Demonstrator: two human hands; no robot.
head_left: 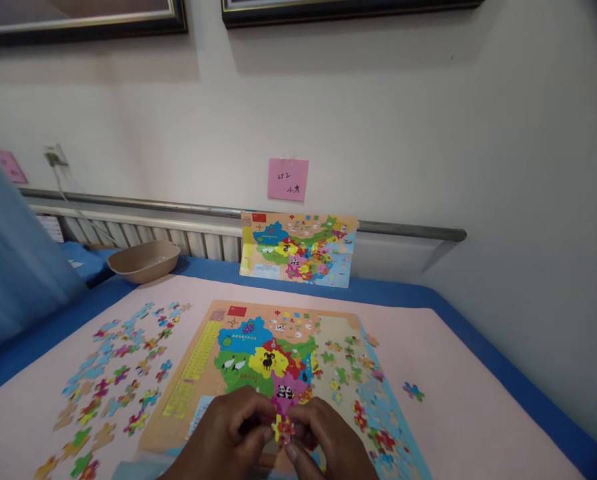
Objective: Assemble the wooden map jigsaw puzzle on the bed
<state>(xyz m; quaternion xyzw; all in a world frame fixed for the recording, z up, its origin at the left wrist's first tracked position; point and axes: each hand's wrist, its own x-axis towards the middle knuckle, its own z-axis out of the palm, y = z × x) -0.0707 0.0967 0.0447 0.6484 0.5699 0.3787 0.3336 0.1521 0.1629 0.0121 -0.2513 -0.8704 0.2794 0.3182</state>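
Observation:
Between the fingertips of both hands is a small puzzle piece [284, 430], coloured red and yellow. My left hand [233, 427] pinches its left side, and my right hand [328, 437] grips its right side. Beneath them lies a map jigsaw puzzle [258, 347], its left part joined into a picture with pandas, a goat and birds. On the right part of the board [331, 327], loose green, blue and red pieces rest on the bare backing. My hands cover the lower middle of the puzzle.
Many loose pieces [121, 373] are spread left of the board. A single piece [413, 391] lies to its right. A reference map picture [298, 250] leans against the wall below a pink note [288, 179]. A tan bowl [143, 262] stands at the back left.

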